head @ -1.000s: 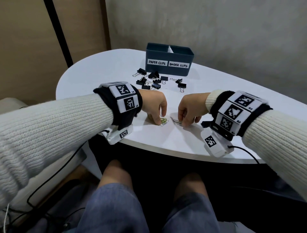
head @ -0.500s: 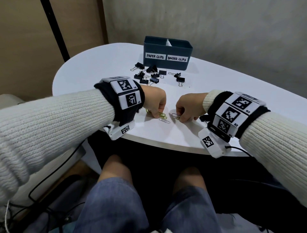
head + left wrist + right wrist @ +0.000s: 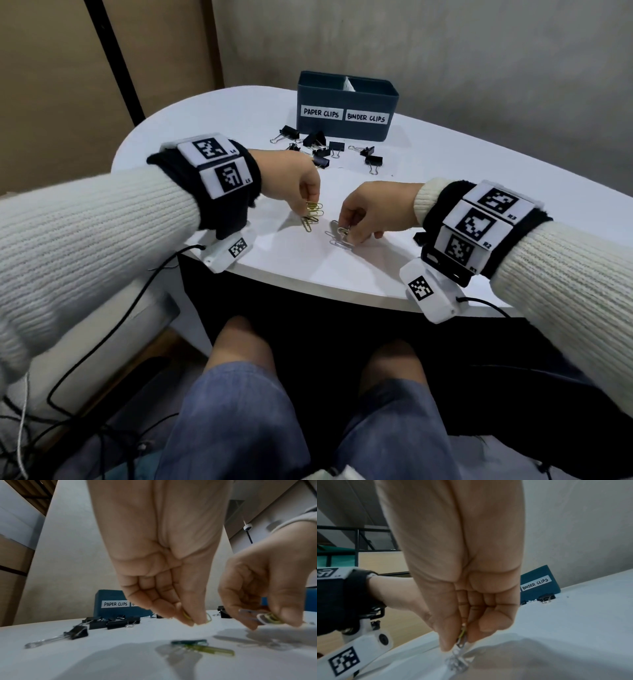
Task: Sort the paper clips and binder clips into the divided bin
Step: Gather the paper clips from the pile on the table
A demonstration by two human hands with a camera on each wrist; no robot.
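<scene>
Fingers of both hands pinch paper clips above white table (image 3: 239,113): left hand (image 3: 294,180) holds gold paper clips (image 3: 312,212), right hand (image 3: 373,209) holds silver paper clips (image 3: 340,233). Black binder clips (image 3: 337,147) lie scattered before blue divided bin (image 3: 346,102).

Left wrist view: thumb and fingertips (image 3: 186,619) pressed on a gold clip; more clips on table (image 3: 202,647).

Right wrist view: thumb and forefinger clamp a clip bunch (image 3: 461,641) over the tabletop.

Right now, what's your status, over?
Left hand pinching gold clips. Right hand pinching silver clips. Binder clips unsorted before bin. Path clear.
</scene>
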